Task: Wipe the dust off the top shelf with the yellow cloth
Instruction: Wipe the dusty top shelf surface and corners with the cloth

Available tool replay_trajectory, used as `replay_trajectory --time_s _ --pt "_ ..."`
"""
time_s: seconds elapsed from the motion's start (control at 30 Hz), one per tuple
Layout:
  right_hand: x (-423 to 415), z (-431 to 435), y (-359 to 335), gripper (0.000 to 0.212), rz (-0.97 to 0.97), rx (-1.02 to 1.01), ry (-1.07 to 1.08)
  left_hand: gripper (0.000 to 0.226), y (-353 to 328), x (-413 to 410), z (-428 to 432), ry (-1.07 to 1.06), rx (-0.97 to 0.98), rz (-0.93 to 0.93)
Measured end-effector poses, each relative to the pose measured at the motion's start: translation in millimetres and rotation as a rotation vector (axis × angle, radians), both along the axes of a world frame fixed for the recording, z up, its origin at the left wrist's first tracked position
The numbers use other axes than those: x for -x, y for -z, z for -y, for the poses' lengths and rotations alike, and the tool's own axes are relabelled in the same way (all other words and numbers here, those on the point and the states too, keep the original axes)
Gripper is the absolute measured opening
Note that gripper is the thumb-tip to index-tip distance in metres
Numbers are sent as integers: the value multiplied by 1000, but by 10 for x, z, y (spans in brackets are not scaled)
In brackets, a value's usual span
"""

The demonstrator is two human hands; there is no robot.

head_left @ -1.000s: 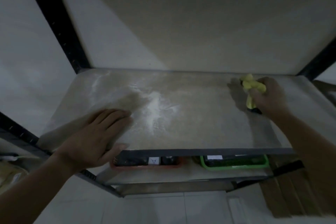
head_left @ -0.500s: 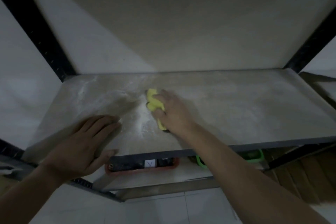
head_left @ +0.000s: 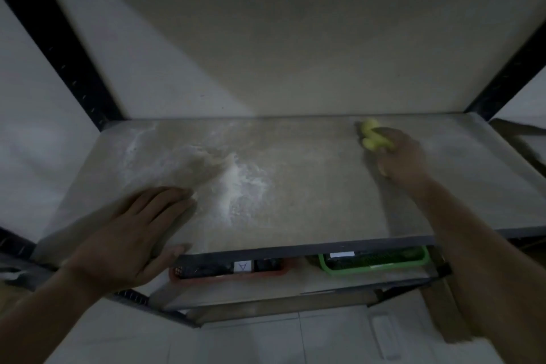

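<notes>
Gripping the right hand (head_left: 401, 156): bunched, crumpled yellow cloth (head_left: 373, 135); bright lemon

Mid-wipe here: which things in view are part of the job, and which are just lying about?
In the job: yellow cloth in the right hand; top shelf; white dust; left hand.

Lying about: red bin, green bin on the shelf below.

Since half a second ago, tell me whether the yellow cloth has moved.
Yes. The yellow cloth went from beside the white dust patch rightward toward the shelf's back right corner.
</notes>
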State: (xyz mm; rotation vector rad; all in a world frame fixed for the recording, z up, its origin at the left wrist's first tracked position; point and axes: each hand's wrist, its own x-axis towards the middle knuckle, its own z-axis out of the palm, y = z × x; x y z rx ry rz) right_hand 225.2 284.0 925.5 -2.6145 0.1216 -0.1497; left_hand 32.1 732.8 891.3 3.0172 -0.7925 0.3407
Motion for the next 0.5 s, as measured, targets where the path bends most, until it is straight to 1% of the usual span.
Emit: replay_trajectory --time_s 0.07,0.1,0.13,0.17,0.23,0.27,0.3,0.33,0.37,0.43,0.47,0.5 --pt "146 -552 28 58 61 -7 -114 71 2 3 7 -3 0 -9" --pt "243 -890 57 55 91 -12 -192 71 4 6 9 -4 -1 -12" --pt "358 -1239 94 50 102 -68 -279 71 1 10 9 -5 -3 -12" --pt "469 -1561 120 46 75 -175 -381 70 -6 15 10 -5 -5 -11" --pt "596 -1982 75 46 16 -378 -532 69 -19 19 10 -4 -13 -11" --pt "568 -2033 2 45 11 -463 -521 69 -22 19 11 -5 -17 -11" --pt "483 -1991 -65 43 2 -563 -459 69 -23 20 13 -9 -20 -10" --pt "410 -1870 -159 39 -3 -652 -368 69 -26 23 13 -14 -19 -11" --pt "330 -1674 -241 36 8 -694 -272 69 -27 27 16 -19 -19 -10" --pt "224 -1106 -376 29 72 -642 -142 69 -30 30 19 -19 -22 -9" --pt "207 -773 -420 26 106 -575 -101 69 -34 30 20 -16 -25 -9" --pt "190 -426 -453 26 131 -461 -57 69 -41 31 25 -15 -26 -10"
